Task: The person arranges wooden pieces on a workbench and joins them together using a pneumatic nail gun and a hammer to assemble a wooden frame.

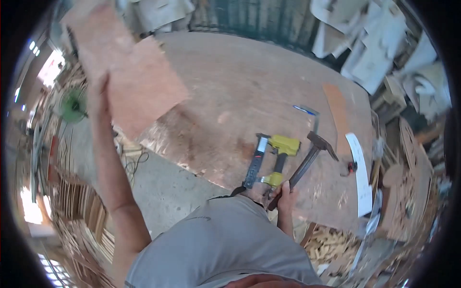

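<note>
From here I see a thin, reddish-brown plywood panel with angular edges raised toward ten o'clock of the person's view, partly over the far-left edge of the table. The left hand holds it along its near side, thumb against the face, the other fingers hidden; blur keeps me from telling whether it is one sheet or two overlapping.

Toward half past four, the right hand is closed around the lower handle of a dark, rusty-headed hammer. Just beside it, toward half past three, lies a yellow-and-black nail gun; I can't tell whether the hand touches it.

My judgement is that the work is partway: the panel is off the tabletop and in hand, but not set down, and I see nothing fastened to it.

On the broad, scuffed brown wooden table I count one nail gun, one hammer, one blue pen at two o'clock, one flat orange-brown wooden strip near half past two, and one long white strip at half past three, with one small black-and-red object beside it. One green fan stands past half past nine.
</note>
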### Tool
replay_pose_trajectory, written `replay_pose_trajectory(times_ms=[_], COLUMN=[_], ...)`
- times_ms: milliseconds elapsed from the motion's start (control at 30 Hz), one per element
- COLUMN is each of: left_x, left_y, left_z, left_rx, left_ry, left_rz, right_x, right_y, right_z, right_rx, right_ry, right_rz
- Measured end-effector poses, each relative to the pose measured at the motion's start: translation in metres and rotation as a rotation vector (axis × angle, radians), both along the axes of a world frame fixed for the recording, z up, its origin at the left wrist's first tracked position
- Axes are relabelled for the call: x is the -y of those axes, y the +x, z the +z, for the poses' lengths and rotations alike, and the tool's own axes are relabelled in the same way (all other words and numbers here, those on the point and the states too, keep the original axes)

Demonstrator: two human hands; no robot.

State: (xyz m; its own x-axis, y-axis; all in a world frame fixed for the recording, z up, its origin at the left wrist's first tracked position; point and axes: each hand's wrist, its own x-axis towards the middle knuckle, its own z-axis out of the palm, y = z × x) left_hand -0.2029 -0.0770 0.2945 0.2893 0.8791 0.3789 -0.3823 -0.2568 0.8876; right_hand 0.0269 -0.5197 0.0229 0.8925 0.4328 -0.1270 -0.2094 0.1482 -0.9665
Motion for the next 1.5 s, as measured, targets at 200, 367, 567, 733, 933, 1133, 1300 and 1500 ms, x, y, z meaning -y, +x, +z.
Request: replay_pose_trajectory(times_ms=[200,367,567,733,933,1133,1300,1500], left_x=[0.032,0.038,0.036,0.034,0.044,0.050,0.006,0.078], left_y=[-0.020,-0.017,-0.010,-0.001,-0.002,0.006,-0.020,-0.041], left_z=[-0.012,-0.012,-0.008,-0.011,-0.019,-0.015,-0.061,-0.037], left_rx=[0.013,0.051,0.064,0.076,0.083,0.099,-0.328,-0.091], left_ry=[-0.039,-0.020,-0.048,-0.092,-0.002,-0.047,0.376,0.023], left_rz=[0.108,0.025,0.019,0.001,0.048,0.029,0.274,0.225], right_x=[-0.089,-0.125,-0.135,-0.156,-0.136,-0.131,-0.139,-0.057], right_y=[-0.016,-0.031,-0.041,-0.038,-0.045,-0.034,-0.044,-0.011], right_z=[0.096,0.131,0.132,0.155,0.142,0.070,0.092,0.001], right_rx=[0.260,0.562,0.748,0.721,0.544,1.021,0.617,0.483], right_ry=[-0.025,0.026,0.250,-0.139,0.179,-0.254,-0.292,-0.511], right_rz=[0.388,0.540,0.430,0.624,0.458,0.266,0.430,-0.019])
